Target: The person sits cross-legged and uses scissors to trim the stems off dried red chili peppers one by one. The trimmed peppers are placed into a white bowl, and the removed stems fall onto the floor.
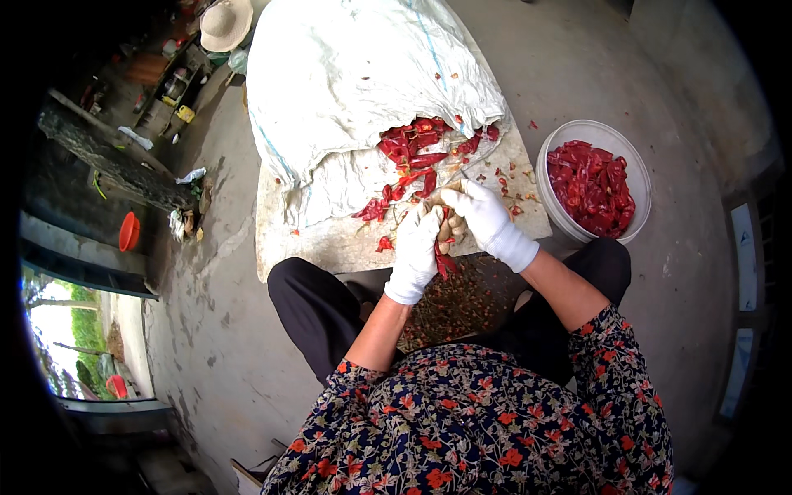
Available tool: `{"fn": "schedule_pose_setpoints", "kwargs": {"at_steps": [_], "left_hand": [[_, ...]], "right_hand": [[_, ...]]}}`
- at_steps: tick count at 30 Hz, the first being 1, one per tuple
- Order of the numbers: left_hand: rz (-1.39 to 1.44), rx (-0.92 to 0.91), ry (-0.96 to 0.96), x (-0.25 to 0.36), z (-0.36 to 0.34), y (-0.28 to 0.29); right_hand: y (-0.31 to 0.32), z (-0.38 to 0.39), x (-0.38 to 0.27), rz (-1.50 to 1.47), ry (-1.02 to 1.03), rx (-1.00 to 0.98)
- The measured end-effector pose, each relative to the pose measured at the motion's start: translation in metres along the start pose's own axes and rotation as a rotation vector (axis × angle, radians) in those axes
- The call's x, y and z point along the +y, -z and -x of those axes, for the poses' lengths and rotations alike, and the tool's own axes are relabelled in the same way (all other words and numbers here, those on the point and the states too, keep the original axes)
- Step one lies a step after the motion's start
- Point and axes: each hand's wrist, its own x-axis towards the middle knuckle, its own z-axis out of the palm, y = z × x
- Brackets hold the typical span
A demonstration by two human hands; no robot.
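Both of my hands wear white gloves with tan palms and meet over the near edge of a low board. My left hand [417,247] is closed around a dried red chili pepper [445,261], which hangs below the fingers. Close against it, my right hand [483,216] has its fingers bent in at the pepper's upper end; the exact pinch is partly hidden. Just beyond my hands, a heap of dried red chili peppers [410,147] spills from the mouth of a big white woven sack [355,74].
A white bucket [544,183] of red peppers stands right of the board [528,216]. Stem bits litter the board and the floor [462,301] between my knees. A straw hat [225,25] lies at far left, with an orange basin [129,232] nearer.
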Motion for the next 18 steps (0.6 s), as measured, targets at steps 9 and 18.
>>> {"fn": "schedule_pose_setpoints", "kwargs": {"at_steps": [9,18], "left_hand": [[-0.979,0.048,-0.36,0.0,0.006,0.022],[-0.433,0.107,0.052,0.015,0.013,0.008]], "right_hand": [[-0.008,-0.002,0.03,-0.533,-0.371,0.072],[-0.006,-0.002,0.012,0.019,0.108,-0.005]]}}
